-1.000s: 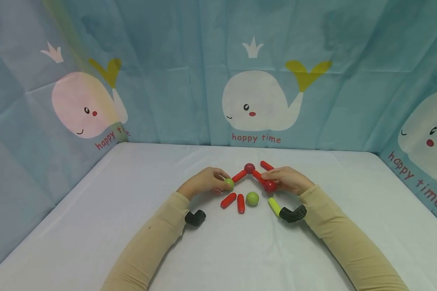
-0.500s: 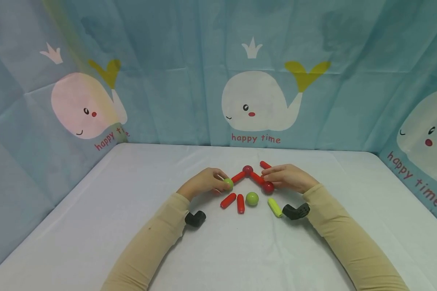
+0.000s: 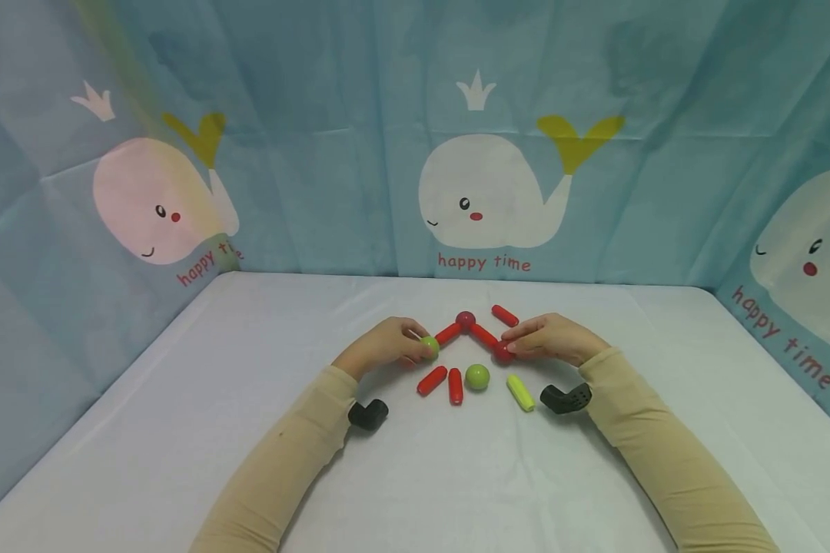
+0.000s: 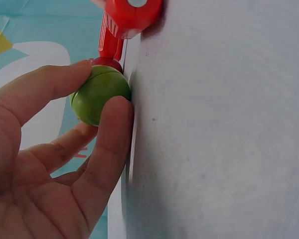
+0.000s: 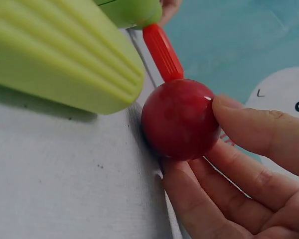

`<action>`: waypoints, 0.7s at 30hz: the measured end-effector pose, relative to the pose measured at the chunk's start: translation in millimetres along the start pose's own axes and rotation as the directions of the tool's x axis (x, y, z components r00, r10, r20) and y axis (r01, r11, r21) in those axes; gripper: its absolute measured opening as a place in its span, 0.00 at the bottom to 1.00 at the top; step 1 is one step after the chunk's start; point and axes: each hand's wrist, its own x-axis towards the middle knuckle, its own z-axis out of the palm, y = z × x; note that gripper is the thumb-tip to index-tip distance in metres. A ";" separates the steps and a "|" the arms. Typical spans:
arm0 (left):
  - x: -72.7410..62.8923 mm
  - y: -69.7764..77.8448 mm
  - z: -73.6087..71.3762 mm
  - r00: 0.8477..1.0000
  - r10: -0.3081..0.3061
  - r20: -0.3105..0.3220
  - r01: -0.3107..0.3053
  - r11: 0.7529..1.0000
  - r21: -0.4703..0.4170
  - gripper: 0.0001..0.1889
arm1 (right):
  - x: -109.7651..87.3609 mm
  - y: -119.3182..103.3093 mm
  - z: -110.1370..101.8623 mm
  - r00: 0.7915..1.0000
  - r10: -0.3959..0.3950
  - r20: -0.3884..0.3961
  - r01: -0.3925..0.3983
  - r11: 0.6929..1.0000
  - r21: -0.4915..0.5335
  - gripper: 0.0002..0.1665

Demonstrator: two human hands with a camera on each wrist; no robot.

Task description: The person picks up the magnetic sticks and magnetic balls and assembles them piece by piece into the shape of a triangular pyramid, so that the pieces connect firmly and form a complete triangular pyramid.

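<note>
A bent chain of balls and sticks lies near the back of the table. My left hand (image 3: pixel 386 343) pinches the green ball (image 4: pixel 95 97) at its left end between thumb and fingers. From there a red stick (image 3: pixel 448 334) runs to a dark red ball (image 3: pixel 466 321) at the peak. A second red stick (image 3: pixel 483 336) slopes down to the red ball (image 5: pixel 179 119) at the right end. Around that ball my right hand (image 3: pixel 553 339) has its thumb and fingertips, gripping it from the right. In the left wrist view, the green ball partly hides the dark red one.
In front of the chain lie two loose red sticks (image 3: pixel 432 381), a loose green ball (image 3: pixel 477 377) and a yellow-green stick (image 3: pixel 521 392). Another red stick (image 3: pixel 505 316) lies behind. Black wrist cameras (image 3: pixel 369 415) sit at both sleeves. A printed cloth backdrop (image 3: pixel 360 192) borders the white table (image 3: pixel 415 484).
My right hand's fingers have shifted from the right red stick to the red end ball, and its wrist has moved slightly right. The chain has slid a little left. My left hand keeps its grip.
</note>
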 end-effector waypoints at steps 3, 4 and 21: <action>0.9 -0.1 -0.3 1.000 -0.005 -0.001 0.005 1.000 0.005 0.17 | 1.2 1.2 0.6 1.000 -0.012 0.001 0.012 0.999 -0.034 0.26; 0.9 -0.2 -0.6 1.000 -0.007 0.000 0.007 1.000 0.005 0.17 | 1.7 1.6 0.7 1.000 -0.015 0.002 0.016 0.999 -0.042 0.25; -19.5 11.4 -9.9 0.978 -0.112 0.177 0.065 0.965 0.255 0.12 | 3.9 5.4 1.1 1.000 -0.019 0.021 0.019 1.000 -0.003 0.25</action>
